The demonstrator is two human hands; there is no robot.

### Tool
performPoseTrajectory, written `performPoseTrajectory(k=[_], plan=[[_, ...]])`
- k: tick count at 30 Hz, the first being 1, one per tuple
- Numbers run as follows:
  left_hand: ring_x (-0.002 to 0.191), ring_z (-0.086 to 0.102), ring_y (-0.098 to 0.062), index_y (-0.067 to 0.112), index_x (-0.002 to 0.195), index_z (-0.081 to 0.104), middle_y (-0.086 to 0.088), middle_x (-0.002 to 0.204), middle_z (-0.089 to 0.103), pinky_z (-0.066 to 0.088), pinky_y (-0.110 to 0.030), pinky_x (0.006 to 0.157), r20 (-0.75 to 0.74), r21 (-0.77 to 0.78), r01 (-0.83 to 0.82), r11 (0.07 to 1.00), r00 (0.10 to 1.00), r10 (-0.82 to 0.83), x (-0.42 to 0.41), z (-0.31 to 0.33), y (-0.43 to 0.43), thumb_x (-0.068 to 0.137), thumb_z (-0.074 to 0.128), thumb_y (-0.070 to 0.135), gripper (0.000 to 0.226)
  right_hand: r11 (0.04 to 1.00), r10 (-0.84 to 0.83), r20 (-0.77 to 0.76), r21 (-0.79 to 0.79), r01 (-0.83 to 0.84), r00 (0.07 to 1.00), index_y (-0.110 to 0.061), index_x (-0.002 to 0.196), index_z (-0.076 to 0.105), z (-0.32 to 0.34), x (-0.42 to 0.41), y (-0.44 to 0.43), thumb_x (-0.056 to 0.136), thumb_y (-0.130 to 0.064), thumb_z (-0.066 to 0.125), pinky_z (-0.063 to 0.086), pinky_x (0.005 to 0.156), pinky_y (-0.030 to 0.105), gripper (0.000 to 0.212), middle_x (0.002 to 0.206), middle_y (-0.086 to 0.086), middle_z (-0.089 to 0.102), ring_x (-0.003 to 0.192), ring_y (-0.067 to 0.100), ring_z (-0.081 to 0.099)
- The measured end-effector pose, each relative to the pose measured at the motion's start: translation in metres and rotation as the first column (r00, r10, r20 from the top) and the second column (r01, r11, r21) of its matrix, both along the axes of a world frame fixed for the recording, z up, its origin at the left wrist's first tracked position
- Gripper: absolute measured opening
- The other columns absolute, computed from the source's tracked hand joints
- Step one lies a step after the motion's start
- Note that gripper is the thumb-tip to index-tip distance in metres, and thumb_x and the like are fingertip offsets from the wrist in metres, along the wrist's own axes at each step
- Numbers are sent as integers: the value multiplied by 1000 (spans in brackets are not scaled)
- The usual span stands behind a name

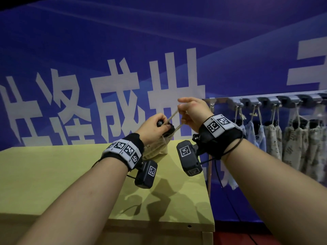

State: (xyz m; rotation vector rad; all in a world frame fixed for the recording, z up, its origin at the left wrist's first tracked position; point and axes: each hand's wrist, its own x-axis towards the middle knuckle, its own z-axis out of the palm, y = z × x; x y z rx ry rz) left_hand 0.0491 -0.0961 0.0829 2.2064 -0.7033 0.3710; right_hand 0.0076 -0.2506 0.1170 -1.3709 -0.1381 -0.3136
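The left hand (154, 127) had its grip clamped on the neck of the drawstring pouch (155, 149), above the far edge of the surface (53, 174). The right hand (192, 112) pinched the taut cord (172, 116). A harder pull could probably jerk the pouch loose.

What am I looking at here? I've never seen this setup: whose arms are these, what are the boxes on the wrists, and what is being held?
There is no machine: these are a person's bare arms, seen from one camera worn on the head, looking forward and down. Each wrist wears a band with black-and-white markers and a small black box below it. The left hand grips the neck of a beige pouch over the table. The right hand pinches its cord, drawn out in a loop. On the right, a rack holds hanging pouches on hooks.
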Motion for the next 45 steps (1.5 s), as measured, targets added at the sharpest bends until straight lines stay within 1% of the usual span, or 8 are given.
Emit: performPoseTrajectory(k=[8, 14, 19, 24, 28, 37, 42, 45], plan=[[74, 50, -10, 23, 87, 42, 6, 83, 53, 37, -23, 61, 90, 14, -5, 1000, 996, 3, -11, 17, -20, 97, 57, 23, 18, 994, -57, 113, 96, 46, 992, -19, 90, 60, 14, -14, -9, 91, 5, 45, 44, 56, 24, 28, 76, 5, 59, 62, 12, 53], [106, 54, -13, 20, 134, 47, 1, 121, 56, 41, -21, 88, 143, 59, 99, 993, 984, -107, -30, 51, -69, 99, 55, 20, 37, 972, -216, 215, 145, 187, 952, -19, 85, 59, 39, -43, -51, 89, 5, 46, 38, 48, 23, 28, 71, 3, 59, 52, 9, 49], [96, 58, -17, 21, 100, 54, 3, 97, 61, 47, -31, 86, 163, 104, 220, 970, 958, -235, -40, 73, -133, 99, 54, 18, 3, 934, -343, 259, 194, 300, 903, -18, 83, 57, 55, -69, -105, 88, 7, 41, 32, 48, 22, 30, 64, 4, 54, 39, 8, 41], [86, 64, -30, 27, 84, 50, -5, 84, 63, 53, -45, 85, 112, 83, 324, 942, 937, -332, -45, 73, -196, 98, 56, 22, 16, 898, -435, 267, 199, 393, 860, -19, 83, 56, 53, -79, -160, 88, 7, 42, 28, 45, 22, 30, 63, 5, 53, 35, 4, 39], [68, 52, -20, 13, 95, 52, -9, 82, 58, 44, -32, 63, 80, 79, 399, 914, 911, -404, -38, 63, -243, 99, 55, 23, 11, 892, -449, 247, 173, 417, 859, -17, 85, 55, 42, -79, -202, 89, 9, 40, 27, 44, 22, 30, 63, 5, 50, 40, 7, 37], [65, 53, -8, 21, 74, 60, 5, 69, 59, 43, -24, 68, -143, -77, 482, 873, 861, -488, 4, 6, -347, 94, 62, 11, 22, 821, -556, 166, -41, 569, 814, -17, 75, 48, -13, -46, -311, 89, 11, 45, 34, 43, 16, 31, 68, 3, 47, 52, 9, 44], [46, 40, -1, 17, 75, 63, 14, 49, 56, 29, -15, 43, -357, -202, 515, 833, 753, -552, 9, -9, -390, 96, 60, 14, 21, 794, -573, 140, -149, 590, 807, -16, 72, 46, -42, -33, -358, 88, 12, 46, 35, 49, 23, 32, 65, 2, 45, 54, 13, 43], [49, 39, -3, 17, 76, 60, 10, 60, 59, 24, -20, 49, -492, -219, 559, 800, 645, -585, 8, -14, -414, 98, 55, 11, 23, 794, -570, 120, -177, 582, 813, -16, 73, 47, -57, -29, -380, 88, 12, 46, 37, 48, 23, 31, 63, 3, 47, 51, 14, 45]])
